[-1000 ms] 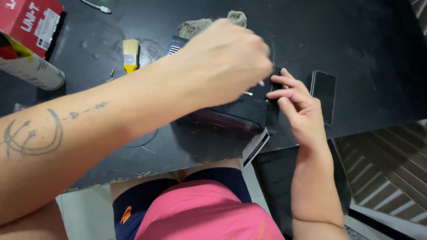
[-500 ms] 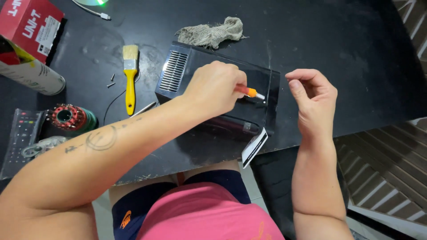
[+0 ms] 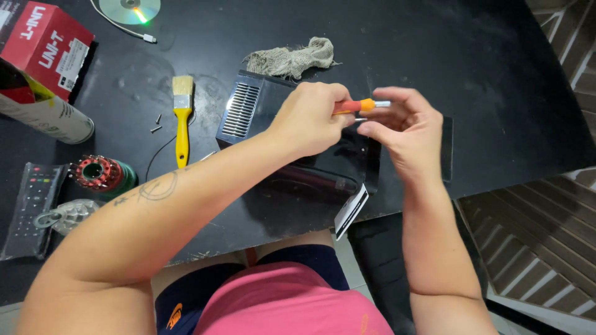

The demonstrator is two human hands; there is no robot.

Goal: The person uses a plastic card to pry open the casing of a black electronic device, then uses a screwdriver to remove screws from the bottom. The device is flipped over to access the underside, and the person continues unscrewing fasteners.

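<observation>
Over the black box (image 3: 292, 161), the left hand (image 3: 310, 118) grips an orange screwdriver (image 3: 354, 106) while the right hand (image 3: 406, 127) fingers pinch its tip.

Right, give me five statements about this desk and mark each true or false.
1. The left hand grips an orange-handled screwdriver. True.
2. The right hand lies flat on the table. False: it is raised, fingers at the screwdriver's tip.
3. The yellow brush lies left of the black device. True.
4. The rag covers the disc. False: they lie apart.
5. Loose screws lie beside the brush. True.
</observation>
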